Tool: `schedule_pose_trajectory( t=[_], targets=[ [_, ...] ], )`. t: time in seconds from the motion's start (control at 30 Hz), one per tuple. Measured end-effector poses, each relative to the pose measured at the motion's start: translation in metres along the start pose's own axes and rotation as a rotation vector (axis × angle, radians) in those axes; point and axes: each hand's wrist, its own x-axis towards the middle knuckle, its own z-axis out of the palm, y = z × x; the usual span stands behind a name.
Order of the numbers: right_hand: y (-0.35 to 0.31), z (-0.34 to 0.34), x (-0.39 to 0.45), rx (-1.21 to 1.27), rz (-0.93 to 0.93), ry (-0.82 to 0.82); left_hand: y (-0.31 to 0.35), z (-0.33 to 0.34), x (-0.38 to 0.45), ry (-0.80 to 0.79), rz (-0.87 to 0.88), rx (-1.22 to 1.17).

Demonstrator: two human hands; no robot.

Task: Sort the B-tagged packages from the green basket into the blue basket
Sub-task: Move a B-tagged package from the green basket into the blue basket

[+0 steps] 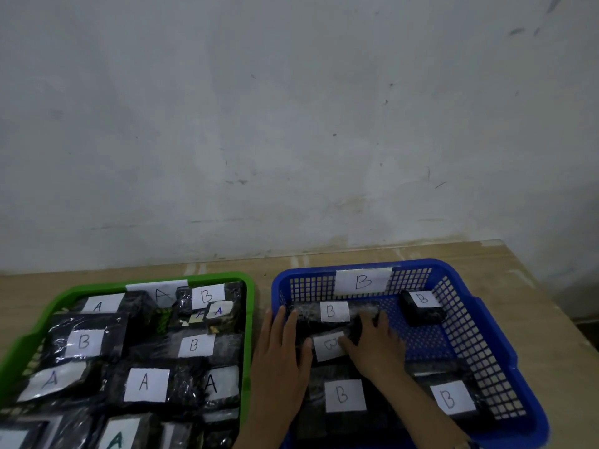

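Observation:
The green basket (250, 306) on the left holds several black wrapped packages with white tags, some A, some B. B-tagged ones lie at mid left (83, 342), in the middle (193, 345) and at the back (206, 295). The blue basket (466, 288) on the right carries a B label (362, 281) on its far wall. Both hands are inside it on one package whose B tag lies sideways (330, 347). My left hand (281, 348) lies along the package's left side with straight fingers. My right hand (377, 346) rests flat on its right part, thumb on the tag.
More B packages lie in the blue basket: behind the hands (330, 311), a small one at the back right (421, 307), and two near the front (343, 395), (450, 398). Both baskets stand side by side on a wooden table (505, 264) against a pale wall.

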Motion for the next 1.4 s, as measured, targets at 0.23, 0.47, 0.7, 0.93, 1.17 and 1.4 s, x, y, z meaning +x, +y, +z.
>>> schedule_pose_trajectory(
  t=[0.23, 0.47, 0.7, 0.93, 1.17, 1.4],
  targets=[
    [-0.002, 0.001, 0.009, 0.207, 0.005, -0.053, -0.001, 0.004, 0.004, -0.015, -0.034, 0.059],
    [0.006, -0.006, 0.014, 0.229, -0.061, -0.089, -0.001, 0.005, 0.005, 0.003, -0.022, 0.034],
    [0.007, -0.003, -0.006, 0.244, -0.121, 0.040, -0.001, 0.003, 0.002, -0.069, -0.012, 0.029],
    [-0.011, -0.014, -0.028, 0.275, -0.125, 0.143, 0.002, -0.010, -0.011, 0.097, 0.055, -0.190],
    [-0.054, -0.005, -0.063, 0.412, -0.298, 0.163, -0.030, -0.067, -0.031, 0.223, -0.081, -0.375],
    [-0.108, 0.025, -0.085, 0.465, -0.388, 0.104, -0.124, -0.110, -0.045, 0.151, -0.285, -0.165]
  ],
)
